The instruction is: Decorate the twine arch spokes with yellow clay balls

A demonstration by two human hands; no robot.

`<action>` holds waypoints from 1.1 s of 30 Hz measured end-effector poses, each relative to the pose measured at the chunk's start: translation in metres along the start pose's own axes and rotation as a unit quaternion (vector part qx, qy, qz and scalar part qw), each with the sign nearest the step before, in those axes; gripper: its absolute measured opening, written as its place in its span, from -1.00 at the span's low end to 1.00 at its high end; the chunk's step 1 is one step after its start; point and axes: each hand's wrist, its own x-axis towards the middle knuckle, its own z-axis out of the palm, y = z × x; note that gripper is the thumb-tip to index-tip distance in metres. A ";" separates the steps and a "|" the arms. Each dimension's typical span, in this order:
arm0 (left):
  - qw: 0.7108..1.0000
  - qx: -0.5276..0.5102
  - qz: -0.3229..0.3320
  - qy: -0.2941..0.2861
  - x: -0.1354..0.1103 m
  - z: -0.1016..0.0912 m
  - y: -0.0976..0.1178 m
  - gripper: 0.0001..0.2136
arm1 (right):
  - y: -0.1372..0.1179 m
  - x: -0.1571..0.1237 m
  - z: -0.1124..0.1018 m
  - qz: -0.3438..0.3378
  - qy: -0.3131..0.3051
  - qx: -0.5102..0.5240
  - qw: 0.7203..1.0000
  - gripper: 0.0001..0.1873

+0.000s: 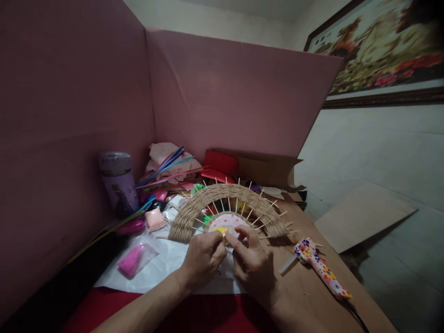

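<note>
A yellow packet [219,230] is pinched by the nearly closed left hand [205,255] and right hand [252,256]; it is judged light, soft, best gripped by its edges.

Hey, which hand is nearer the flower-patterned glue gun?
Right: the right hand is left of the flower-patterned glue gun, not touching it; the left hand is farther left.
</note>
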 end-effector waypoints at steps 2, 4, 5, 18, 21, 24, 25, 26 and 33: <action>1.000 0.001 -0.002 0.015 0.001 0.000 -0.001 -0.78 | 0.000 -0.001 0.002 0.006 0.000 0.004 1.000 -0.60; 1.000 0.002 -0.006 0.025 0.001 -0.001 -0.002 -0.78 | 0.000 -0.002 0.003 0.002 0.001 0.023 1.000 -0.63; 1.000 0.004 -0.008 0.027 0.001 -0.001 -0.002 -0.79 | 0.000 -0.002 0.003 -0.001 0.004 0.036 0.999 -0.64; 0.990 0.099 0.085 0.044 0.001 -0.007 -0.001 -0.84 | -0.003 0.007 0.001 -0.024 -0.014 0.049 0.998 -0.63; 0.988 0.115 0.091 0.054 0.002 -0.008 0.000 -0.84 | -0.003 0.006 0.002 -0.027 -0.033 0.082 0.996 -0.61; 0.982 0.142 0.100 0.069 0.004 -0.008 -0.002 -0.86 | -0.003 0.006 0.002 -0.009 -0.037 0.139 0.990 -0.65; 0.980 0.150 0.110 0.073 0.004 -0.007 -0.003 -0.87 | -0.002 0.006 0.002 0.001 -0.032 0.152 0.988 -0.68; 0.977 0.155 0.123 0.075 0.005 -0.006 -0.004 -0.87 | -0.001 0.006 0.002 0.008 -0.027 0.159 0.987 -0.71; 0.962 0.197 0.175 0.074 0.006 -0.006 -0.006 -0.86 | 0.005 0.007 0.004 -0.035 -0.060 0.144 0.987 -0.62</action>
